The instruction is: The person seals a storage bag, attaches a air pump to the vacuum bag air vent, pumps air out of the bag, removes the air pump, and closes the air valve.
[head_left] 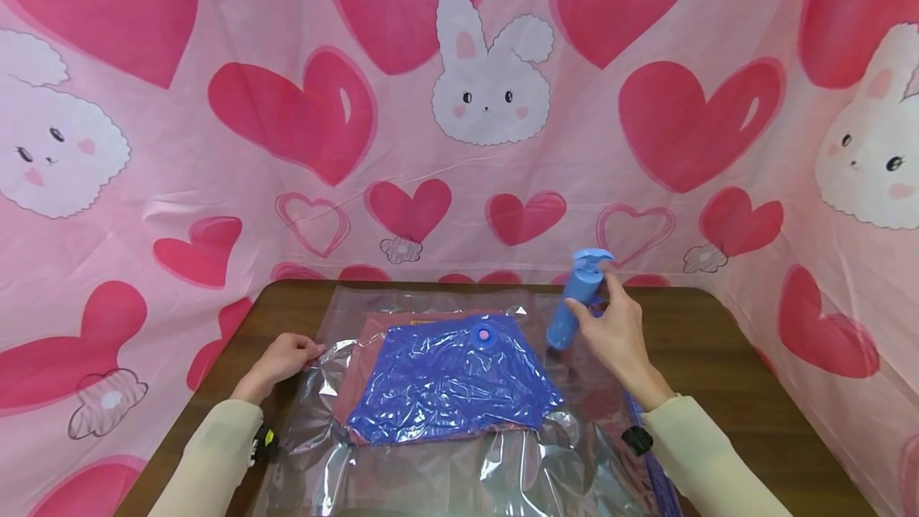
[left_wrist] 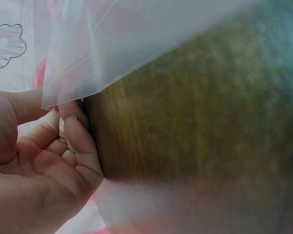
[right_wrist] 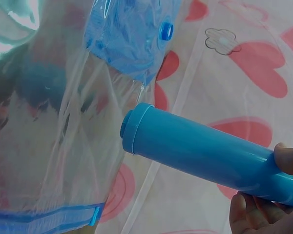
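A clear plastic vacuum storage bag [head_left: 409,473] lies flat across the table. Inside its outline shows a shiny blue packet [head_left: 452,381] with a round valve [head_left: 484,335], pink at the centre, over something flat and reddish [head_left: 359,349]. At the bag's left edge, my left hand [head_left: 287,356] pinches the plastic between thumb and fingers; the left wrist view shows the bag's corner [left_wrist: 71,92] there. My right hand [head_left: 619,333] grips a blue hand pump [head_left: 574,305] around its barrel, tilted above the bag's right side, its handle at the top.
The bag's blue zip strip [right_wrist: 44,215] with a small slider [right_wrist: 95,215] runs along the right side. Beneath everything is a dark brown wooden table [head_left: 718,373]. A pink cloth [head_left: 502,166] printed with hearts and rabbits hangs behind and at both sides.
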`<action>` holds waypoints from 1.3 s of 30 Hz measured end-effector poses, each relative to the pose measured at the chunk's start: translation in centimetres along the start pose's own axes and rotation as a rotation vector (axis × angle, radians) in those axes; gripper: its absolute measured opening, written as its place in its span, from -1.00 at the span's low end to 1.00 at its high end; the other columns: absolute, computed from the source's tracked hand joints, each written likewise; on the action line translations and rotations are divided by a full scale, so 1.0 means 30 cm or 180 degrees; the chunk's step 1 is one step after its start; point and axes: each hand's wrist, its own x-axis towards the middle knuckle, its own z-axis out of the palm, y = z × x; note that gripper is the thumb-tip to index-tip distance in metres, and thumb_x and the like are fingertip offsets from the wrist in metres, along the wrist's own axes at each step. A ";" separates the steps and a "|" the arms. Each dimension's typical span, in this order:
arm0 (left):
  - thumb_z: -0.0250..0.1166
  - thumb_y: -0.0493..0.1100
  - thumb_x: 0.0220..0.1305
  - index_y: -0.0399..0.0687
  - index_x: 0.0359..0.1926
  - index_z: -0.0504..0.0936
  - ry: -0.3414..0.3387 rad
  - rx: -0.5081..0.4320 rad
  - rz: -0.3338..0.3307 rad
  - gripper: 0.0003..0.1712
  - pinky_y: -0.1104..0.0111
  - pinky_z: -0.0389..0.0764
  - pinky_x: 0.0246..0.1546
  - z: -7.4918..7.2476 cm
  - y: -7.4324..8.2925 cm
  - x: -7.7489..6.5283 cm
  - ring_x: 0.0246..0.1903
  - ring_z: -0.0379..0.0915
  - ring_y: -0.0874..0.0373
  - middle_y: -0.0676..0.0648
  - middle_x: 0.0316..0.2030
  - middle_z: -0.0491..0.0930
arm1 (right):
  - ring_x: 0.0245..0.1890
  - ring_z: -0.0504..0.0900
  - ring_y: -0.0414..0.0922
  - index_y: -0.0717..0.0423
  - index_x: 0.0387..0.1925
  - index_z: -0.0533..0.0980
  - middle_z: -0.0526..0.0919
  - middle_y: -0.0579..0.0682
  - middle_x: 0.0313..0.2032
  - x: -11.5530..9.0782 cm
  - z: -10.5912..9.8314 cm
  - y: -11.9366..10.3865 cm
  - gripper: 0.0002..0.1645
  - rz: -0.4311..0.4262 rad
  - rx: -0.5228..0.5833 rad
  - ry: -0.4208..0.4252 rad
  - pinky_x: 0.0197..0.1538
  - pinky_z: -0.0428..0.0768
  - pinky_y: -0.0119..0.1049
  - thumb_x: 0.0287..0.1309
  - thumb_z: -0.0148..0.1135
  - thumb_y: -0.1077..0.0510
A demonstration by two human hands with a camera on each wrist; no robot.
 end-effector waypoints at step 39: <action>0.25 -0.15 0.53 -0.29 -0.34 0.72 -0.0034 0.0030 0.0008 -0.68 0.19 0.45 -0.28 -0.003 0.006 0.003 -0.31 0.44 -0.02 -0.10 -0.46 0.52 | -0.21 0.69 0.23 0.35 0.30 0.39 0.69 0.37 -0.02 -0.014 -0.130 0.104 -0.27 0.0074 -0.0300 0.0199 -0.14 0.68 0.08 0.21 0.54 0.23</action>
